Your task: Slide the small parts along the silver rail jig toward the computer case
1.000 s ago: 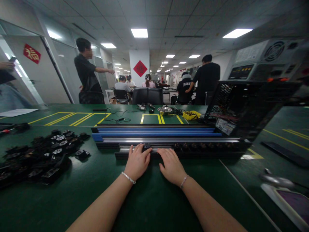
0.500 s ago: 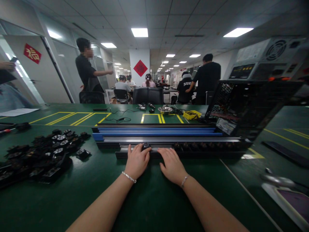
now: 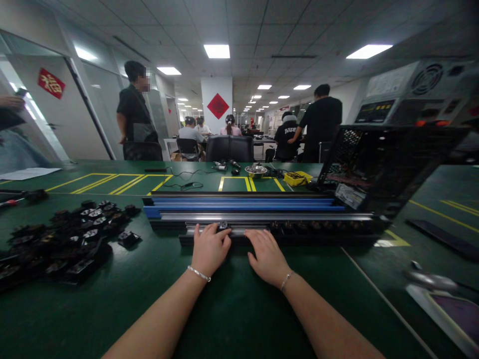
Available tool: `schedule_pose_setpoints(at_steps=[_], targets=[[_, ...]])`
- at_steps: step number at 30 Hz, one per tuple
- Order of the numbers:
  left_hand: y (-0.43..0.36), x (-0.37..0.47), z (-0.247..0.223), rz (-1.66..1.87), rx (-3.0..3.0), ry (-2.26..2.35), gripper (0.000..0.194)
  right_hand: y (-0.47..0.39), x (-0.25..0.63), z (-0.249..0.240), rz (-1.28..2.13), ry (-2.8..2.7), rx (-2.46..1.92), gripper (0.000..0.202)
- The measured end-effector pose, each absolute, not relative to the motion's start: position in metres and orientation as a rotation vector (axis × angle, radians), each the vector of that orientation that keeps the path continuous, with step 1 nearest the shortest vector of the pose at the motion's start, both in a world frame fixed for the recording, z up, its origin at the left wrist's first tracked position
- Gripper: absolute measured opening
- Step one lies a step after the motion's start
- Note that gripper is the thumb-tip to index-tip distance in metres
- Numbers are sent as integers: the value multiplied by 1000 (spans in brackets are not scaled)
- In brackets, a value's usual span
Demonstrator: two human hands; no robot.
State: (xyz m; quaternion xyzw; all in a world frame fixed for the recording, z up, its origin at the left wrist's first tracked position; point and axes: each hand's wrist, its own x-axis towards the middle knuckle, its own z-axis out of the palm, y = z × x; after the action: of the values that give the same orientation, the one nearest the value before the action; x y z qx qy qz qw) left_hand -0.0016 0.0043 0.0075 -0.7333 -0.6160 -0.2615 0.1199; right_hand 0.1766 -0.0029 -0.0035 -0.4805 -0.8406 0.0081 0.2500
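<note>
A long black rail (image 3: 337,240) with a silvery channel lies across the table in front of me. My left hand (image 3: 210,249) is bent over the rail's left half, fingertips on its far edge. Its thumb and index finger close around a small black module (image 3: 223,226) in the channel. To its right, my right hand (image 3: 266,257) rests with extended fingers on the rail, thumb apart. Several dark round-topped modules (image 3: 299,226) sit in a row in the right part of the rail. Behind it lie blue and silver rails (image 3: 243,207).
Black modules (image 3: 75,234) are heaped on the left of the green table (image 3: 224,319). An open computer case (image 3: 381,164) stands at the right behind the rails. Farther back are a metal bowl (image 3: 256,171), a yellow tray (image 3: 297,178) and cables. People stand and sit beyond.
My left hand has shifted slightly to the left along the rail, and the small module with it. My right hand stays put. The person standing at the back left has lowered an arm.
</note>
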Motion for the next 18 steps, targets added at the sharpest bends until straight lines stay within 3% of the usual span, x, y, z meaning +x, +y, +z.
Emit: schedule_pose_setpoints(at_steps=[18], targets=[[4, -4, 10, -806, -2079, -1886, 29, -3, 178, -3, 18, -2301, -1291, 49]])
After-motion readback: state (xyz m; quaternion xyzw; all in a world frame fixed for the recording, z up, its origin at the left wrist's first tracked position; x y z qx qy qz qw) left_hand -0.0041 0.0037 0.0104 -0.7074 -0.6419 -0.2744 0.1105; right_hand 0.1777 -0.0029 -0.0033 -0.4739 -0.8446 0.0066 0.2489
